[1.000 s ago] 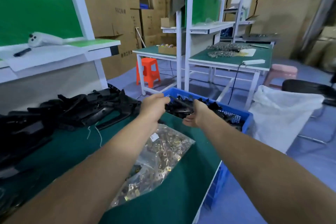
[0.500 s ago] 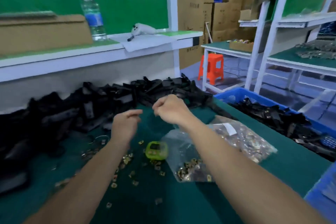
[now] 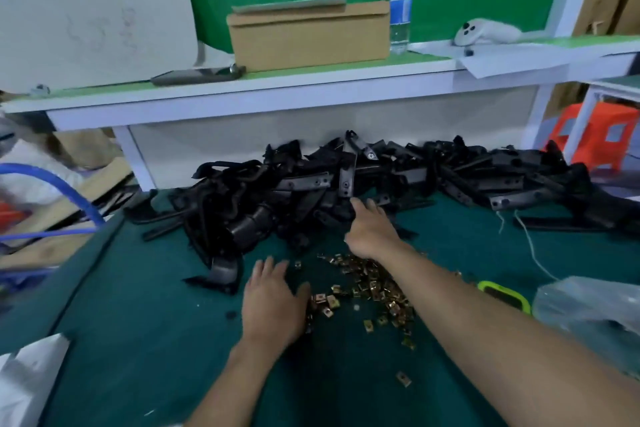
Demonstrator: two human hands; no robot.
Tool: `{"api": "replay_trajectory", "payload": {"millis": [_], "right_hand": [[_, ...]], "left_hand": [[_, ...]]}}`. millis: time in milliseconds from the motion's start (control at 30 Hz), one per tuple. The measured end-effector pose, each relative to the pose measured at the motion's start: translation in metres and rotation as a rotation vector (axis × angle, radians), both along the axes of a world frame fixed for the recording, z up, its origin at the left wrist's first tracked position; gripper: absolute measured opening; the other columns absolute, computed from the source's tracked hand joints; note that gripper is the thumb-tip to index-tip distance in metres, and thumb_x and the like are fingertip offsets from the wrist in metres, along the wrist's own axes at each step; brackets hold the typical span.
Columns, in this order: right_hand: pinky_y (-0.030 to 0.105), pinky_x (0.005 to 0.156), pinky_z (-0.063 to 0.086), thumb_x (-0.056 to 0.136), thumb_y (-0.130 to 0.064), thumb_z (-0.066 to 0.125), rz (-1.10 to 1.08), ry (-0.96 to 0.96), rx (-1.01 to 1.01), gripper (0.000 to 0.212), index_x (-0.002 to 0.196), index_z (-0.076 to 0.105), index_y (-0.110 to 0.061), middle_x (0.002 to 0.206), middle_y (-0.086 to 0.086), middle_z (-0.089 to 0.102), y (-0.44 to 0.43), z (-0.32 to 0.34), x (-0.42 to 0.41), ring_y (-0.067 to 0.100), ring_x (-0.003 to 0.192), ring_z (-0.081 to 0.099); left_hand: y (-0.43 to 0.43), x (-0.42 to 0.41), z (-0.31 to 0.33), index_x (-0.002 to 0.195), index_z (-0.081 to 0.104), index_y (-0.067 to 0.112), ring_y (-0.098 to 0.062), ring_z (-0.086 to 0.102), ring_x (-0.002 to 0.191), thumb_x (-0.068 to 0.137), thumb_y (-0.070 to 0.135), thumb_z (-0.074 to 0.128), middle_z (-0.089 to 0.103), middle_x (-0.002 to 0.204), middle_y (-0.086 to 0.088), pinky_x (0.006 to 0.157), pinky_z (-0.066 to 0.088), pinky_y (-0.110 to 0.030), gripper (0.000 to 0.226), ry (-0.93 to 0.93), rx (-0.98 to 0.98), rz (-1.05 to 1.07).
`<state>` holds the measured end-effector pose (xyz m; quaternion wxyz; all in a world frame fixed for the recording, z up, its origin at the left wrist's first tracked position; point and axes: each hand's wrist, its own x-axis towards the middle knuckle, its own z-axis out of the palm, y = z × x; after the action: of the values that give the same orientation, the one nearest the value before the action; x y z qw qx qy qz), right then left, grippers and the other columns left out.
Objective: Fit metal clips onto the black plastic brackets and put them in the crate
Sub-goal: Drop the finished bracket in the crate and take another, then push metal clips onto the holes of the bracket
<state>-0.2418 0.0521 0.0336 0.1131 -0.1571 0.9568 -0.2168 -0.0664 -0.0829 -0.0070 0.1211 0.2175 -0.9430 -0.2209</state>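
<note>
Quick note from the head cam feed. The biggest worry here is the tangle. The black brackets (image 3: pixel 346 184) sit in one interlocked heap along the far edge of the green mat (image 3: pixel 138 305), and the right hand (image 3: pixel 372 232) is reaching straight into its near edge. Its fingers are stretched out and touching the plastic, and I can't see them curled round anything. I reckon yanking one piece will drag its neighbours forward onto the clips (image 3: pixel 370 282) and scatter them.

The left hand (image 3: pixel 273 305) lies palm down on the mat, fingers straight and a bit spread, with its thumb right at the left edge of the clip pile and nothing gripped. A careless sweep there could push clips around, and one stray (image 3: pixel 403 378) already sits well apart on the near side. A white string (image 3: pixel 530 246) trails from the heap on the right and could snag. The crate isn't in shot, so I can't judge the drop from here.

The brackets look glossy and hard. Some are long flat arms with small holes, others are curved chunky pieces, all lying at odd angles. The clips are tiny brass-coloured squarish bits, loose between the two hands and running right under the right forearm. There look to be more in the clear bag (image 3: pixel 588 305) at the right, though it's too blurry to be sure.
</note>
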Motion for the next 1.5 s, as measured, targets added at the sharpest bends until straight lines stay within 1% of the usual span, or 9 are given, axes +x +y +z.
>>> {"api": "replay_trajectory", "payload": {"millis": [200, 400, 500, 600, 700, 900, 1167, 1300, 1500], "right_hand": [[0.041, 0.104, 0.033, 0.095, -0.049, 0.056, 0.018, 0.330, 0.109, 0.044, 0.132, 0.058, -0.025, 0.124, 0.005, 0.066, -0.026, -0.022, -0.009, 0.028, 0.123, 0.051], [0.035, 0.067, 0.049, 0.098, -0.010, 0.056, 0.023, 0.381, -0.082, 0.036, 0.130, 0.057, -0.025, 0.096, 0.005, 0.072, -0.026, -0.009, 0.008, 0.026, 0.083, 0.065], [0.030, 0.061, 0.052, 0.102, -0.020, 0.053, -0.032, 0.440, -0.457, 0.026, 0.126, 0.064, -0.024, 0.089, -0.001, 0.072, -0.002, 0.005, 0.027, 0.013, 0.071, 0.065], [0.017, 0.065, 0.049, 0.099, -0.017, 0.059, -0.111, 0.269, -0.967, 0.027, 0.103, 0.073, -0.039, 0.089, -0.010, 0.074, 0.031, 0.016, 0.060, 0.002, 0.073, 0.064], [0.025, 0.064, 0.051, 0.094, -0.013, 0.064, -0.142, 0.091, -1.226, 0.020, 0.097, 0.077, -0.029, 0.075, -0.004, 0.072, 0.057, 0.021, 0.094, 0.008, 0.065, 0.061], [0.006, 0.077, 0.047, 0.091, -0.020, 0.074, 0.093, 0.601, -0.785, 0.029, 0.117, 0.068, -0.031, 0.103, -0.027, 0.070, 0.060, -0.001, 0.159, -0.010, 0.093, 0.065], [0.031, 0.099, 0.044, 0.082, -0.043, 0.073, 0.287, 0.546, -0.503, 0.048, 0.129, 0.063, -0.036, 0.122, -0.024, 0.064, 0.063, -0.005, 0.168, -0.001, 0.113, 0.051], [0.018, 0.115, 0.011, 0.085, -0.056, 0.064, 0.236, 0.539, -0.399, 0.064, 0.144, 0.054, -0.032, 0.154, -0.016, 0.043, 0.066, -0.011, 0.161, 0.005, 0.145, 0.027], [0.038, 0.122, 0.011, 0.069, -0.065, 0.063, 0.251, 0.528, -0.136, 0.100, 0.156, 0.026, -0.034, 0.164, -0.005, 0.028, 0.065, -0.021, 0.151, 0.016, 0.150, 0.022]], "left_hand": [[0.014, 0.002, -0.011, 0.152, 0.042, 0.031, -0.013, 0.030, 0.149, 0.100, 0.053, 0.047, 0.041, 0.158, 0.006, 0.123, 0.020, -0.040, 0.057, 0.034, 0.008, -0.119], [0.014, 0.008, -0.001, 0.116, 0.075, 0.037, -0.019, 0.066, 0.090, 0.097, 0.015, 0.058, 0.077, 0.101, 0.008, 0.080, 0.048, -0.029, 0.034, 0.160, -0.057, -0.203], [0.017, 0.010, -0.001, 0.108, 0.077, 0.037, -0.016, 0.062, 0.073, 0.095, 0.012, 0.057, 0.076, 0.085, 0.007, 0.065, 0.041, -0.020, 0.034, 0.164, -0.040, -0.161], [0.021, 0.009, 0.004, 0.132, 0.064, 0.040, 0.008, 0.058, 0.069, 0.093, 0.027, 0.068, 0.073, 0.110, 0.020, 0.067, 0.037, 0.001, 0.041, 0.313, 0.179, -0.095], [0.030, 0.015, 0.012, 0.146, 0.035, 0.060, 0.030, 0.045, 0.112, 0.087, 0.048, 0.069, 0.050, 0.135, 0.043, 0.084, 0.032, 0.007, 0.069, 0.429, 0.414, -0.190], [0.058, 0.024, 0.023, 0.134, 0.062, 0.044, -0.005, 0.060, 0.126, 0.094, 0.053, 0.058, 0.066, 0.134, 0.015, 0.095, 0.049, -0.016, 0.041, 0.618, 0.971, -0.466], [0.057, 0.025, 0.027, 0.130, 0.068, 0.035, -0.016, 0.067, 0.120, 0.096, 0.057, 0.050, 0.073, 0.126, -0.001, 0.099, 0.052, -0.033, 0.044, 0.570, 1.286, -0.222], [0.058, 0.018, 0.028, 0.099, 0.082, 0.026, -0.022, 0.074, 0.105, 0.107, 0.040, 0.046, 0.078, 0.110, -0.009, 0.076, 0.060, -0.027, 0.039, 0.572, 1.486, -0.022], [0.059, 0.009, 0.017, 0.091, 0.082, 0.018, -0.023, 0.076, 0.085, 0.107, 0.031, 0.049, 0.079, 0.097, -0.011, 0.069, 0.061, -0.029, 0.040, 0.470, 1.394, 0.011]]}}
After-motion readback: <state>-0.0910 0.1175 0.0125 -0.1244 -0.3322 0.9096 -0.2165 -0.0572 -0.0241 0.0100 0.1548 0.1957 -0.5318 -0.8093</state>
